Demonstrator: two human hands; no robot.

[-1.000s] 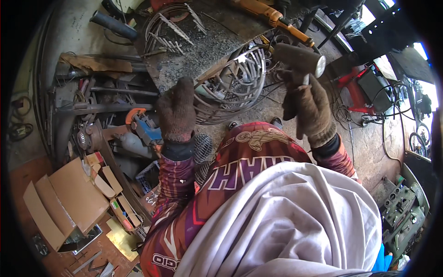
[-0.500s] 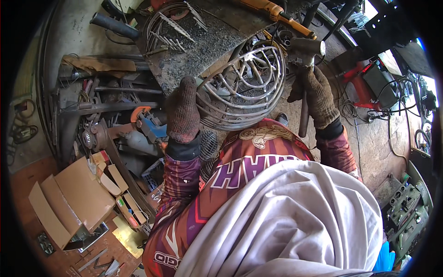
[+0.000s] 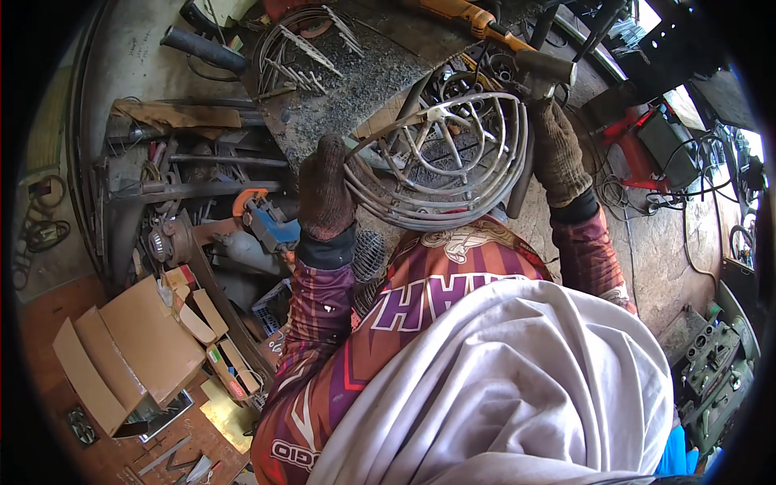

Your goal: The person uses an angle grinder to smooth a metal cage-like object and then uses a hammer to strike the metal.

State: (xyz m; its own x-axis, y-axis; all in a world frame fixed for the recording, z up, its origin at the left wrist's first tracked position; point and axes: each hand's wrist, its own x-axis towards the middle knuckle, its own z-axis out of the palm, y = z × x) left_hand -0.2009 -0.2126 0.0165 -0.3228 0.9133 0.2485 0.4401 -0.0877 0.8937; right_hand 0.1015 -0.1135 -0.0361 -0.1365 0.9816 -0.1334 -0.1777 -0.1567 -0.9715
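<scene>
On the rough grey metal workbench point(image 3: 356, 89), right in front of the person, sits a round cage of bent silver-grey metal rods point(image 3: 440, 158). It looks like a wheel or a fan guard, with thin spokes running from a small hub in the middle out to stacked rings at the rim. The rods look smooth and shiny in spots and dull in others.

The left hand point(image 3: 325, 190), in a dark brown knit glove, has its fingers curled tight over the near left edge of the cage and holds it in place. The right hand point(image 3: 558, 149), in a worn grey-brown glove, is closed around the handle of a hammer with a heavy grey steel head point(image 3: 543, 71). The hammer head is at the far right rim of the cage, touching it or very close.

The cage looks mostly built, since the rings and spokes are all joined. The work still seems to be going on, as if the rim is being knocked into shape. How much is left cannot be told.

Farther back on the bench lies a second ring of spiky metal rods point(image 3: 303, 44) and an orange power tool point(image 3: 461, 12). To the left, lower down, are rusty bars, a blue and orange grinder point(image 3: 267, 222) and open brown cardboard boxes point(image 3: 125, 347).
</scene>
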